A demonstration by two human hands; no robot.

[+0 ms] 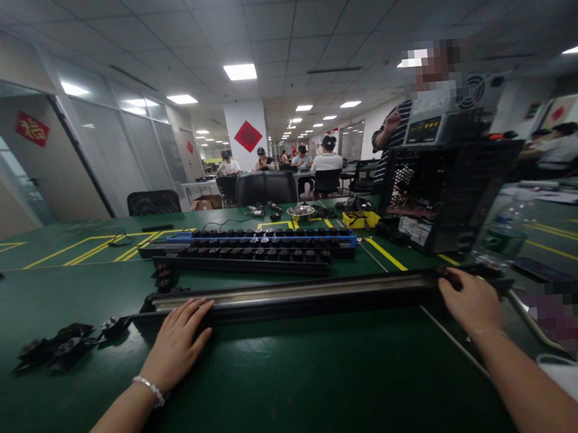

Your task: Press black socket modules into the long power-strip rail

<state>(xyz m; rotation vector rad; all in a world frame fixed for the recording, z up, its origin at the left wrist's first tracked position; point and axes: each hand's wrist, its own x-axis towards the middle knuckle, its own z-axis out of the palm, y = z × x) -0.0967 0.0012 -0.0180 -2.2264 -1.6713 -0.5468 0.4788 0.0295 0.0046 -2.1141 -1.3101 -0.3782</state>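
A long black metal channel [296,307] with a shiny inner face lies crosswise on the green table in front of me. My left hand [184,333] rests on its left part, fingers stretched out and lying over the near edge. At the other end, my right hand [472,301] has its thumb and forefinger bent round the channel's tip; the other fingers are partly hidden. Several loose black socket pieces [69,344] lie left of the channel. Just behind it stand long strips [242,255] with rows of black socket modules, one strip with a blue body [343,240].
At the right stand an open black computer case [467,192] with a power supply [427,129] on top, and a plastic bottle [505,233]. A metal bowl [301,211] and a yellow tray [361,220] sit farther back. A person in a striped top [382,139] stands behind the case.
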